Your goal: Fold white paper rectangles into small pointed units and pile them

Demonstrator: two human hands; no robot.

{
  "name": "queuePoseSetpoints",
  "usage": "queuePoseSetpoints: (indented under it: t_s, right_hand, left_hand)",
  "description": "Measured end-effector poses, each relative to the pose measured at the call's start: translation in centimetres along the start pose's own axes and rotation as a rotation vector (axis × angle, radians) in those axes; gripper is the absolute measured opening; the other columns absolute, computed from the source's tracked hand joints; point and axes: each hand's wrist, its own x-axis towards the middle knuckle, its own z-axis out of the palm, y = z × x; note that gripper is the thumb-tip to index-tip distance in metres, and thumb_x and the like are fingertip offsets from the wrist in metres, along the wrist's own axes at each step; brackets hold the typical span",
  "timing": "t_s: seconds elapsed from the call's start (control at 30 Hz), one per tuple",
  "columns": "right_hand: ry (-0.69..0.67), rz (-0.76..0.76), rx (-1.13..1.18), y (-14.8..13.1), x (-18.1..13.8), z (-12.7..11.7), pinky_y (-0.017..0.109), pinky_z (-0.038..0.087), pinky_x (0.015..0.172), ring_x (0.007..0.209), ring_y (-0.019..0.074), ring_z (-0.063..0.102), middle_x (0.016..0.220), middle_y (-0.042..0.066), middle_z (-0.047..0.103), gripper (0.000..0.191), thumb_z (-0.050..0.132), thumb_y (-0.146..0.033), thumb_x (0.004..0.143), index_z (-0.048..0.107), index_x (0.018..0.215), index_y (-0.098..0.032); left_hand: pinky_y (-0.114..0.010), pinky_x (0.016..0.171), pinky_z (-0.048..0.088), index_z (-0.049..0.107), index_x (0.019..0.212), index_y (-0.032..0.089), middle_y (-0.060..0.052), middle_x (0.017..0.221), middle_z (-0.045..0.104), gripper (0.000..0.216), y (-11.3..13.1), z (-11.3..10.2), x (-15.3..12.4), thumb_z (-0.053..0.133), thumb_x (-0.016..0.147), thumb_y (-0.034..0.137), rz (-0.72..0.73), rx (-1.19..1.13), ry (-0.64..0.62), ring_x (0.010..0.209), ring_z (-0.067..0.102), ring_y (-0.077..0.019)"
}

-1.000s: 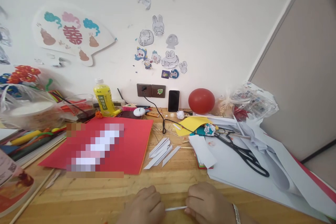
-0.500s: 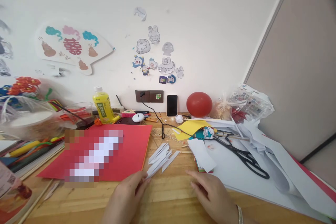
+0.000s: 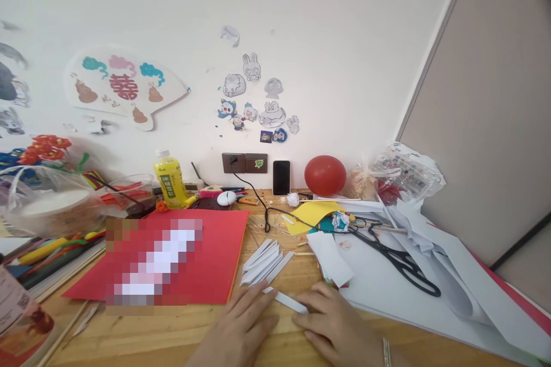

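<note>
A narrow white paper strip (image 3: 287,299) lies on the wooden table (image 3: 181,332) at the front centre, between my two hands. My left hand (image 3: 241,327) rests flat beside its left end, fingers stretched out and touching it. My right hand (image 3: 333,324) lies on the strip's right end, fingers extended and pressing down. Just behind them sits a small pile of several folded white strips (image 3: 263,261). A red paper sheet (image 3: 215,252) lies to the left of the pile.
Black scissors (image 3: 398,264) lie on white sheets (image 3: 387,287) at the right. Along the wall stand a yellow bottle (image 3: 170,179), a phone (image 3: 281,177) and a red balloon (image 3: 325,175). Plastic tubs, sticks and coloured stems crowd the left side.
A second ago both hands pinched a thin white piece near the table's edge. The left hand then reached to the strip pile, and now both hands rest on one strip laid flat.
</note>
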Motion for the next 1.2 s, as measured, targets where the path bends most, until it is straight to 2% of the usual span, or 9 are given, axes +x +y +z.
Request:
queuePoseSetpoints:
  t_s: [0.07,0.17,0.27,0.37,0.47,0.63,0.77,1.0,1.2]
  right_hand:
    - [0.027,-0.066,0.0,0.0,0.1,0.6,0.03,0.049,0.08,0.09,0.0189,0.059,0.109,0.004,0.07,0.023,0.051,-0.008,0.09,0.066,0.101,-0.021]
    - [0.07,-0.141,-0.005,-0.1,0.4,0.8,0.027,0.05,0.078,0.085,0.0163,0.06,0.102,0.004,0.072,0.028,0.039,-0.009,0.097,0.063,0.108,-0.019]
    - [0.046,-0.14,-0.022,-0.4,0.5,0.1,0.029,0.05,0.083,0.092,0.0178,0.06,0.112,0.006,0.069,0.031,0.039,-0.008,0.095,0.062,0.114,-0.018]
    - [0.087,-0.026,-0.069,-0.4,0.3,-0.6,0.035,0.048,0.091,0.105,0.0217,0.057,0.124,0.008,0.063,0.033,0.044,-0.005,0.087,0.065,0.109,-0.02]
    - [0.178,0.134,-0.158,0.2,-0.1,-0.5,0.041,0.049,0.092,0.109,0.0248,0.055,0.124,0.009,0.061,0.034,0.046,-0.002,0.082,0.067,0.1,-0.022]
    - [0.233,0.337,-0.437,2.3,-0.5,0.5,0.048,0.05,0.089,0.103,0.0303,0.057,0.121,0.013,0.063,0.042,0.053,0.0,0.075,0.065,0.11,-0.019]
    - [0.188,0.371,-0.473,3.3,-0.6,0.6,0.045,0.052,0.082,0.09,0.0284,0.062,0.107,0.011,0.07,0.045,0.055,0.005,0.072,0.065,0.11,-0.017]
    - [0.202,0.38,-0.264,3.2,-0.9,-0.2,0.034,0.052,0.076,0.087,0.0227,0.063,0.095,0.005,0.071,0.04,0.044,0.007,0.077,0.068,0.096,-0.02]
    - [0.248,0.351,-0.278,3.5,-1.0,-0.8,0.032,0.05,0.065,0.077,0.0213,0.061,0.082,0.005,0.069,0.04,0.036,0.007,0.075,0.064,0.079,-0.021]
  left_hand:
    - [-0.044,0.095,0.049,0.061,0.111,0.021,-0.009,0.134,0.057,0.038,0.0,0.1,0.2,0.044,0.083,0.001,-0.005,-0.011,0.0,0.124,0.051,-0.0276]
    - [-0.037,0.097,0.049,0.06,0.113,0.02,-0.008,0.117,0.066,0.035,-0.1,-0.2,0.7,0.041,0.088,0.004,0.022,-0.07,0.018,0.112,0.059,-0.022]
    - [-0.033,0.094,0.05,0.061,0.112,0.018,-0.006,0.101,0.069,0.033,-0.2,-0.4,0.8,0.036,0.094,0.006,0.002,-0.07,0.066,0.099,0.064,-0.0187]
    - [-0.033,0.09,0.053,0.059,0.119,0.017,-0.008,0.109,0.068,0.037,-0.7,0.1,0.2,0.034,0.094,0.006,-0.118,0.077,0.142,0.101,0.064,-0.0205]
    - [-0.04,0.086,0.055,0.06,0.121,0.02,-0.012,0.125,0.061,0.038,-1.1,1.1,-0.6,0.037,0.093,0.01,-0.245,0.211,0.146,0.111,0.06,-0.0275]
    - [-0.045,0.085,0.055,0.06,0.124,0.024,-0.015,0.137,0.051,0.04,-1.4,2.3,-1.3,0.037,0.094,0.013,-0.273,0.241,0.128,0.119,0.056,-0.0319]
    - [-0.043,0.086,0.056,0.058,0.128,0.024,-0.012,0.135,0.055,0.042,-1.3,2.3,-1.6,0.038,0.093,0.012,-0.239,0.244,0.106,0.118,0.058,-0.0292]
    - [-0.04,0.102,0.044,0.055,0.131,0.025,-0.008,0.142,0.05,0.043,-0.7,0.7,-1.2,0.044,0.091,0.012,-0.225,0.176,0.07,0.129,0.048,-0.0259]
    - [-0.04,0.097,0.049,0.06,0.125,0.023,-0.01,0.136,0.056,0.041,-0.7,0.5,-0.9,0.044,0.089,0.011,-0.141,0.241,0.09,0.123,0.054,-0.0275]
